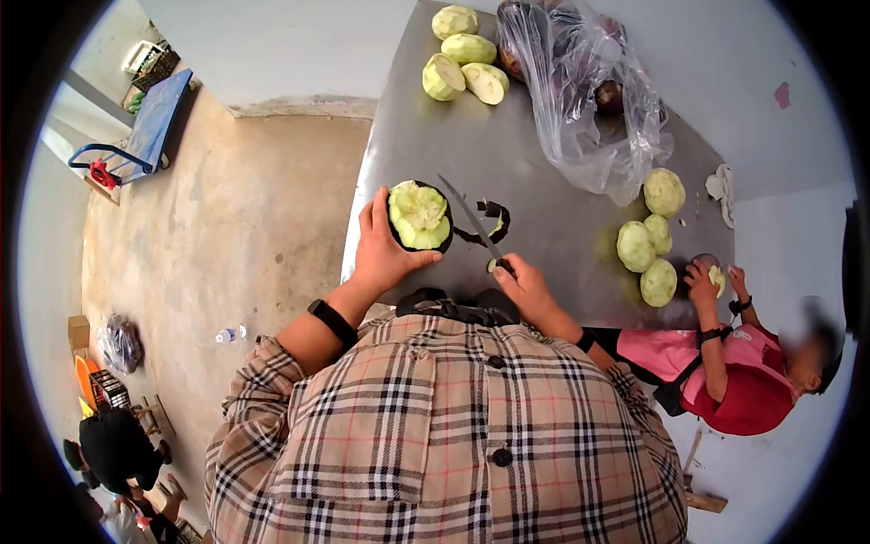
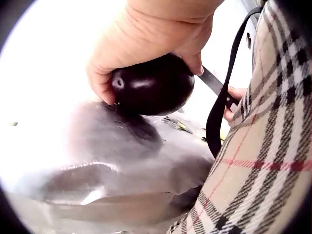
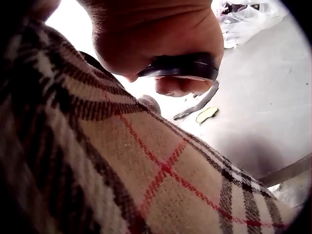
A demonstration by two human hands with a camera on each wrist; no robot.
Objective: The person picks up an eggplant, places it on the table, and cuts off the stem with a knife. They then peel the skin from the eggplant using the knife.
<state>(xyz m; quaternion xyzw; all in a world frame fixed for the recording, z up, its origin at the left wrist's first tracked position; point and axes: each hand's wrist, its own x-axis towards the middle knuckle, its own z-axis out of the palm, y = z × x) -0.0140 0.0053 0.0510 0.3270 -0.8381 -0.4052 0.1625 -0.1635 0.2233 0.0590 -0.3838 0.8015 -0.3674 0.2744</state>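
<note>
Eggplant [image 1: 420, 216] first: cupped in the left hand [image 1: 385, 254] low over the near left part of the table [image 1: 544, 181], fingers and thumb curled round the dark unpeeled underside, pale green bared face turned up. Held that way, most likely, to keep the bare flesh off the steel and to offer the remaining rim of skin to the blade. From the left wrist, just a glossy purple ball clasped from above, shadow close beneath (resting on the steel or hovering, cannot tell). Knife [image 1: 471, 216] gripped in the right hand [image 1: 528, 288] close to the body, fingers wrapped tight round the black handle, blade slanting far and left, tip ending just beside the eggplant; touching it or not, cannot tell. Close grip, short reach: good for control of a thin cut. Peel [image 1: 494, 220] in a dark curl on the table right under the blade, lying at the cutting spot. Peeled ones kept apart from the work: far heap [image 1: 464, 56] at the far end, right heap [image 1: 651, 245] to the right, beside a second person [image 1: 752, 372] also holding one. Bag [image 1: 589, 91] of dark unpeeled ones at the far right, between the two heaps, probably within reach of both workers.
</note>
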